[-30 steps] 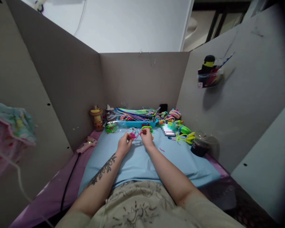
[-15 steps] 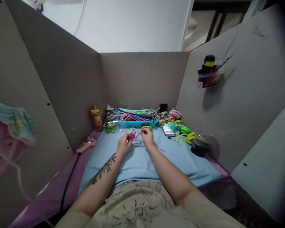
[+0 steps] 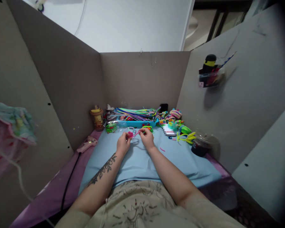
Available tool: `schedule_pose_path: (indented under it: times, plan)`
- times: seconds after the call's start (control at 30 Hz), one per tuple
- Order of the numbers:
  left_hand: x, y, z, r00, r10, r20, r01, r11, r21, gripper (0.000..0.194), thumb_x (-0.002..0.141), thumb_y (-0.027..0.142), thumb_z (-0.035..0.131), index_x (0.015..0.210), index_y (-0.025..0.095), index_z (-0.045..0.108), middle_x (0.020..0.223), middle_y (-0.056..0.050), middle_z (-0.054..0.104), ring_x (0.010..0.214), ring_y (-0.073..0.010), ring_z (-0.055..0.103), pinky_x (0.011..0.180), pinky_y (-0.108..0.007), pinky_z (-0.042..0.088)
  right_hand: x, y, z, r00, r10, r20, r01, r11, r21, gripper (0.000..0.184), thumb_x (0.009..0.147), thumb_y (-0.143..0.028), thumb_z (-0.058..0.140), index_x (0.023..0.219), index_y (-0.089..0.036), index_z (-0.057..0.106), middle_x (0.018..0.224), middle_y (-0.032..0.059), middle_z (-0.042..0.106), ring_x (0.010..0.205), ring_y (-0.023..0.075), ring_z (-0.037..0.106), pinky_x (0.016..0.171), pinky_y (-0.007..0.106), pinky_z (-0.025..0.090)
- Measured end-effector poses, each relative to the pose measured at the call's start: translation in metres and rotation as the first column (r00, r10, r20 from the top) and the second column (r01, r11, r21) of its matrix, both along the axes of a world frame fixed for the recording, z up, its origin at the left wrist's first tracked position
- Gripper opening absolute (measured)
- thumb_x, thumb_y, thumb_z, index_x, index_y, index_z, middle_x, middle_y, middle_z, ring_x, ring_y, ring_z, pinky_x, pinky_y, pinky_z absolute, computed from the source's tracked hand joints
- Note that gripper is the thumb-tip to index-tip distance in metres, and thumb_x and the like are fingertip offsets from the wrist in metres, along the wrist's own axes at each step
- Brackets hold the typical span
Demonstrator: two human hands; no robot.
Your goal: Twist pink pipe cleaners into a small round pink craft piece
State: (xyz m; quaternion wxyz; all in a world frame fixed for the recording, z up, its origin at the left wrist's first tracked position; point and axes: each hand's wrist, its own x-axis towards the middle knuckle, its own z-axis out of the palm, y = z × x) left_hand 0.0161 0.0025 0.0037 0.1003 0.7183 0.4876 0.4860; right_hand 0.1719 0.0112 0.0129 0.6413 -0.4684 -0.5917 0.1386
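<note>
A small bundle of pink pipe cleaner (image 3: 130,135) is pinched in my left hand (image 3: 123,142), over the far half of the blue cloth (image 3: 142,164). From the bundle a pink strand runs to the right. My right hand (image 3: 146,138) is closed on the strand's end with thumb and fingers. Just beyond the hands lie a green figure with orange (image 3: 147,129) and a pale loop, partly hidden. A short pink piece (image 3: 162,149) rests on the cloth right of my right hand.
Behind stands a blue tray (image 3: 142,123) heaped with colourful pipe cleaners. A green frog figure (image 3: 111,127) and a drink cup (image 3: 97,118) are at left, near a pink glue gun (image 3: 87,144). Finished-looking fuzzy pieces (image 3: 175,114) and a dark tub (image 3: 199,145) stand at right.
Both hands have shifted very slightly left with the pink pipe cleaner. My right fingers sit a little nearer the bundle.
</note>
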Motion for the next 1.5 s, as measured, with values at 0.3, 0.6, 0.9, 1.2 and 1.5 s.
schedule_pose_path:
  times: [0.3, 0.6, 0.9, 1.2, 1.5]
  plan:
    - [0.000, -0.001, 0.001, 1.000, 0.007, 0.010, -0.007, 1.000, -0.019, 0.007, 0.075, 0.020, 0.053, 0.081, 0.021, 0.048, 0.078, -0.002, 0.062, 0.073, -0.0166, 0.058, 0.067, -0.027, 0.041, -0.001, -0.003, -0.001, 0.995, 0.095, -0.010, -0.094, 0.993, 0.064, 0.015, 0.074, -0.031, 0.054, 0.077, -0.018, 0.062, 0.077, 0.0039, 0.062, 0.074, 0.0170, 0.056, 0.066, 0.028, 0.044]
    - [0.001, -0.001, 0.000, 0.999, -0.032, 0.001, 0.032, 0.999, 0.020, 0.006, 0.077, 0.021, 0.052, 0.079, 0.020, 0.047, 0.078, -0.001, 0.061, 0.072, -0.0158, 0.055, 0.068, -0.026, 0.040, 0.001, 0.010, -0.007, 0.917, 0.283, -0.279, -0.302, 0.953, -0.025, 0.017, 0.069, -0.034, 0.061, 0.074, -0.018, 0.060, 0.068, -0.0005, 0.059, 0.063, 0.0126, 0.052, 0.060, 0.024, 0.042]
    - [0.002, -0.001, -0.001, 0.999, -0.046, -0.022, 0.048, 0.997, 0.067, 0.007, 0.076, 0.020, 0.054, 0.078, 0.020, 0.048, 0.078, -0.002, 0.060, 0.072, -0.0159, 0.055, 0.068, -0.027, 0.040, 0.002, 0.013, -0.007, 0.876, 0.272, -0.398, -0.337, 0.936, -0.102, 0.012, 0.063, -0.028, 0.059, 0.066, -0.017, 0.059, 0.057, -0.0033, 0.053, 0.055, 0.0098, 0.044, 0.052, 0.022, 0.034]
    - [0.002, -0.001, -0.002, 0.997, -0.074, -0.035, 0.077, 0.992, 0.100, 0.007, 0.075, 0.017, 0.054, 0.076, 0.020, 0.047, 0.076, -0.001, 0.059, 0.072, -0.0154, 0.054, 0.067, -0.026, 0.040, 0.003, 0.017, -0.011, 0.874, 0.251, -0.416, -0.370, 0.898, -0.237, 0.012, 0.058, -0.027, 0.058, 0.063, -0.016, 0.061, 0.053, -0.0041, 0.051, 0.051, 0.0087, 0.042, 0.049, 0.021, 0.031]
    - [0.002, 0.000, -0.002, 0.996, -0.081, -0.026, 0.083, 0.992, 0.093, 0.007, 0.076, 0.018, 0.053, 0.076, 0.020, 0.047, 0.075, -0.001, 0.057, 0.071, -0.0150, 0.053, 0.067, -0.026, 0.040, -0.001, 0.011, -0.006, 0.876, 0.259, -0.407, -0.393, 0.873, -0.288, 0.017, 0.056, -0.032, 0.064, 0.059, -0.016, 0.059, 0.051, -0.0037, 0.050, 0.051, 0.0091, 0.040, 0.048, 0.022, 0.030]
